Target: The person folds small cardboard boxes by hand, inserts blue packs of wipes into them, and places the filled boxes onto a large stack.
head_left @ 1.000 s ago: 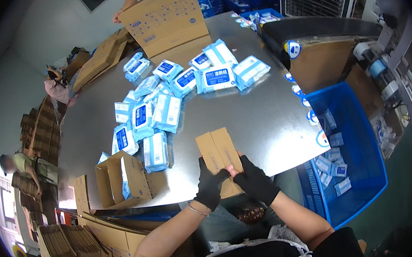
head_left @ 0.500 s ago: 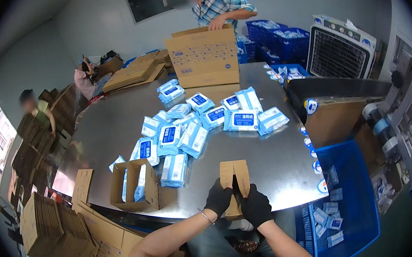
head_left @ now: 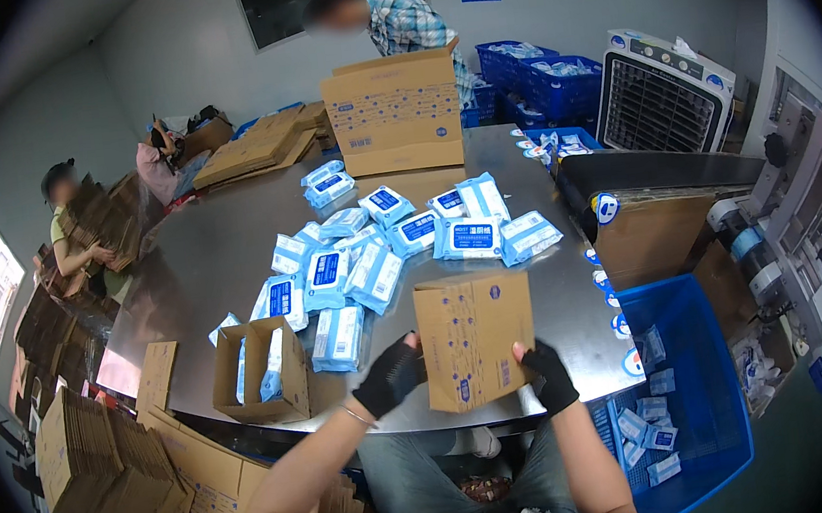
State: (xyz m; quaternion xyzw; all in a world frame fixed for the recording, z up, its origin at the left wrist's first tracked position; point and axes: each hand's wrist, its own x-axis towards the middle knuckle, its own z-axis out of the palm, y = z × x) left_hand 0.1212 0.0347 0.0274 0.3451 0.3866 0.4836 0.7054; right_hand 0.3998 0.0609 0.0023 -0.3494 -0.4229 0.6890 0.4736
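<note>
Gloved hands [head_left: 469, 376] hold a cardboard box [head_left: 475, 340] (brown, boxy) over steel table [head_left: 201, 258]

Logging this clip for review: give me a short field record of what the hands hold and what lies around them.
left hand: black glove, fingers on the left side of the small cardboard box
right hand: black glove, gripping the box's lower right edge
box state: held upright above the table's near edge
table: round, grey metal
on table: blue wipe packs, open carton holding packs, large carton
right of table: blue bin
others: a person behind the large carton
</note>
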